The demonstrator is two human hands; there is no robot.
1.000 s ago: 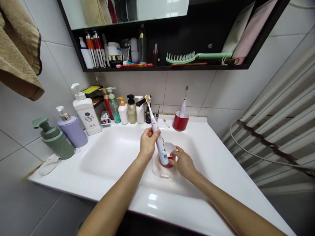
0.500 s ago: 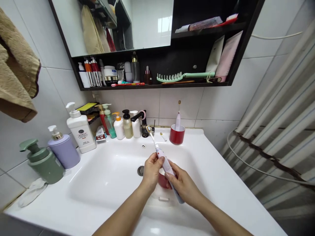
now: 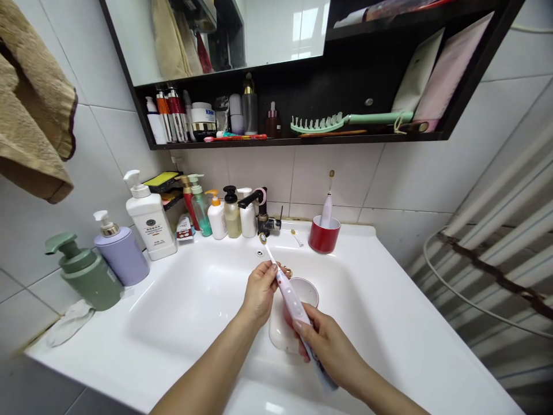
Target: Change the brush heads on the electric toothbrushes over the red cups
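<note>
While the left hand and the right hand both close on one slim white electric toothbrush, they now sit further apart along it than half a second earlier, when they crowded its middle. The left wraps the upper shaft, and the right has dropped to the lower end. The toothbrush slants across the white ceramic basin, its small bristled head pointing up toward the faucet. Just right of the left hand, a red cup, its glossy white inside no longer screened by the hands, sits on a translucent plastic tray in the basin.

Farther left, a nubbly tan towel with a dark hem hangs from the wall, above a crumpled white cloth on the basin's edge. Beside the cloth stand a matte green pump bottle, a lilac pump bottle and a taller white pump bottle. Behind the basin is a black faucet with a rose-pink accent. Right of it, a second electric toothbrush stands upright in a red tumbler. A pale flexible hose curves along the far right.
</note>
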